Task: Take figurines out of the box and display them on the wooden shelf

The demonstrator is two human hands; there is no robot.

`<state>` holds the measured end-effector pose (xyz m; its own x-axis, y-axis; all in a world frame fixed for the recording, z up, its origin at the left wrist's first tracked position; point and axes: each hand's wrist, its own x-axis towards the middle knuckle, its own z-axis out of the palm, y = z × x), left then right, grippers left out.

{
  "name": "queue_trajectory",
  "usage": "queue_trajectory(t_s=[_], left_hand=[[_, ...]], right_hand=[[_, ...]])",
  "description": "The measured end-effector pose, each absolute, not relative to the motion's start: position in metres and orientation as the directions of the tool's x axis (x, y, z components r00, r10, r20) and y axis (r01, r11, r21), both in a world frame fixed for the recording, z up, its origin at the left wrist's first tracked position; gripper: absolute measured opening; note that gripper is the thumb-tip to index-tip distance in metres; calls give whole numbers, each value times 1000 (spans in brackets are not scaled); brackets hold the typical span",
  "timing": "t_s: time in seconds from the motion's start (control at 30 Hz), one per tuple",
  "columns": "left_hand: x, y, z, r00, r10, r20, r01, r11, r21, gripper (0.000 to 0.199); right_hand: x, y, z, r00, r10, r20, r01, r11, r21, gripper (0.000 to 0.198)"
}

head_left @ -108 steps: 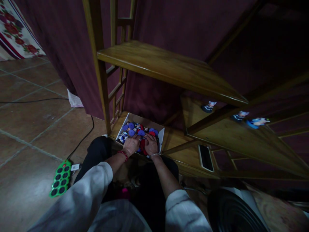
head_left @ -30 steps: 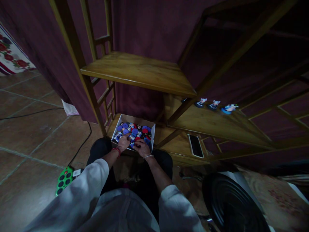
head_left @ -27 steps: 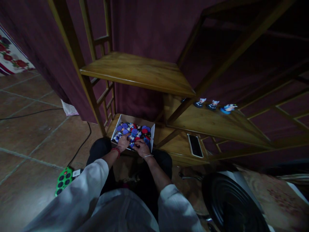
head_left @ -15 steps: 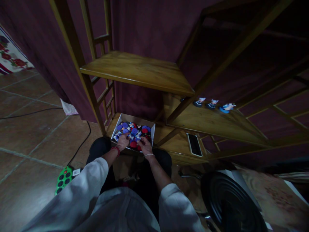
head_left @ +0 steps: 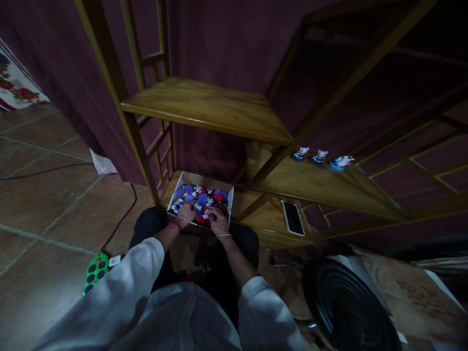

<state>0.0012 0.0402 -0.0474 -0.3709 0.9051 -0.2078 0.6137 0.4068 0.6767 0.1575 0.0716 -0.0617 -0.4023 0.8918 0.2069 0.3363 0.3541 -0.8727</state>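
Observation:
A white open box [head_left: 231, 204] full of small figurines with blue, purple and red round bases sits on the low wooden shelf in front of my knees. My left hand [head_left: 185, 214], with a red bead bracelet at the wrist, reaches over the box's front edge, its fingers closed on a small figurine [head_left: 198, 206]. Beside it on the right, my right hand [head_left: 218, 222], with a pale bracelet, has thumb and fingers pinched at a small pale figurine [head_left: 205, 215] above a red base. The fingertips are small and dim, so the exact grip is hard to see.
Several figurines stand on the right-hand shelf [head_left: 300, 178], one of them blue-based [head_left: 341, 163]. A phone [head_left: 293, 218] lies below it. An upper shelf board [head_left: 204, 105] overhangs the box. At right is a round black seat [head_left: 347, 302]; a green power strip [head_left: 95, 272] lies left.
My right hand has shifted slightly left and down over the box, its fingertips now lower among the figurines. My left hand stays nearly in place. The view has turned slightly.

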Motion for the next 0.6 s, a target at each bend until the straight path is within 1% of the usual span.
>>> queue_trajectory(t_s=[0.2,0.33,0.4,0.5,0.6], left_hand=[[1,41,-46,-369,906,-208,627,408,663,36],[1,41,-49,-379,903,-205,619,411,669,36],[1,42,-50,-379,900,-213,609,416,675,37],[1,41,-50,-378,901,-211,592,411,693,38],[1,40,-48,-374,904,-208,566,400,721,39]], right_hand=[[156,69,-58,-395,896,203,295,332,-896,17],[154,69,-59,-378,918,123,302,248,-920,11],[153,68,-59,-389,917,94,327,232,-916,15],[153,67,-58,-399,911,101,357,255,-899,27],[154,66,-57,-352,929,113,384,253,-888,36]])
